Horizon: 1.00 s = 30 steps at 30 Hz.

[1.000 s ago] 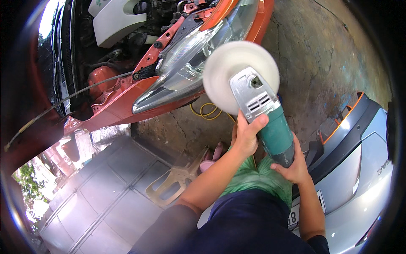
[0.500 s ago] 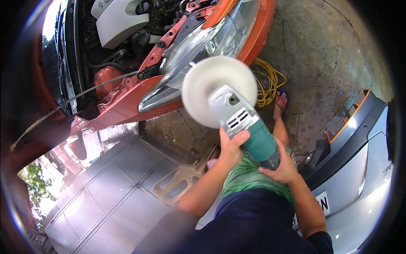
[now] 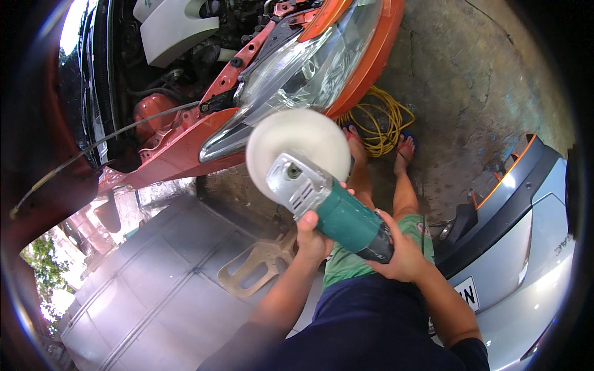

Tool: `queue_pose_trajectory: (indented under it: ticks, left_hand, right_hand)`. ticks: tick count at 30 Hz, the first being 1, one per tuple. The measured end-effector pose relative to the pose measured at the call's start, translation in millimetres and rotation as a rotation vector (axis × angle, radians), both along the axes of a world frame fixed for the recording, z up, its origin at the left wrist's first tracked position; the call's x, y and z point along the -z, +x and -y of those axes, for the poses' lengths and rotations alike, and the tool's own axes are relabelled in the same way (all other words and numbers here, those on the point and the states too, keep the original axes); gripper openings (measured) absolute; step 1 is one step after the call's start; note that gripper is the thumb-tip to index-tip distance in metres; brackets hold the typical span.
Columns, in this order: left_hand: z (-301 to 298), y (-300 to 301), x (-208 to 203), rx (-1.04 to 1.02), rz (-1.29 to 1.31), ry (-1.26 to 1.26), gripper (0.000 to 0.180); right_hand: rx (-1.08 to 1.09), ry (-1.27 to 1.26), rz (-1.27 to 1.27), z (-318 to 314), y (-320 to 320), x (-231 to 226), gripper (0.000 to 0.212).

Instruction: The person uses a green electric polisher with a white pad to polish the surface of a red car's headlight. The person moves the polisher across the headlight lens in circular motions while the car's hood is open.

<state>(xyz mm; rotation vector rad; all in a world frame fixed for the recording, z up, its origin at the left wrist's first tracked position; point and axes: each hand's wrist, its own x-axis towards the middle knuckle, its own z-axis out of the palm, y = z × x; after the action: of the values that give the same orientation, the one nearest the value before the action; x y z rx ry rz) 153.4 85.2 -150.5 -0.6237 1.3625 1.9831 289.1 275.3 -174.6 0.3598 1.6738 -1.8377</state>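
Holding a green polisher [image 3: 349, 217] near the headlight [image 3: 322, 68] of an orange car [image 3: 179, 153], curling both hands [image 3: 405, 253] around its body, showing dark characters on a white plate [image 3: 468, 293], raised lettering [image 3: 563, 245] on silver bodywork [image 3: 547, 303]

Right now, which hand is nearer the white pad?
The left hand: it grips the polisher by the metal head, close to the white pad. The right hand holds the dark rear end, farther away.

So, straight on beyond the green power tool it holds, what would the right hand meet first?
Probably the clear curved headlight on the orange car; depth beyond the right hand is unclear.
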Motion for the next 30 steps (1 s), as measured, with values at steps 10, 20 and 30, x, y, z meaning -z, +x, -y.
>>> queue_pose_trajectory:
  ticks: [10, 20, 30]
  left_hand:
    - [-57.3, 10.5, 31.4, 0.060, 0.029, 0.041, 0.089]
    - [-85.2, -4.2, 20.8, -0.022, 0.055, 0.129, 0.063]
    - [-31.8, -0.4, -20.0, 0.001, 0.084, -0.064, 0.098]
  right_hand:
    - [0.095, 0.220, 0.017, -46.1, 22.8, -13.7, 0.119]
    - [0.209, 0.084, 0.108, -62.0, 9.5, -34.2, 0.118]
    - [-0.038, -0.039, 0.109, -31.6, -2.2, -33.0, 0.117]
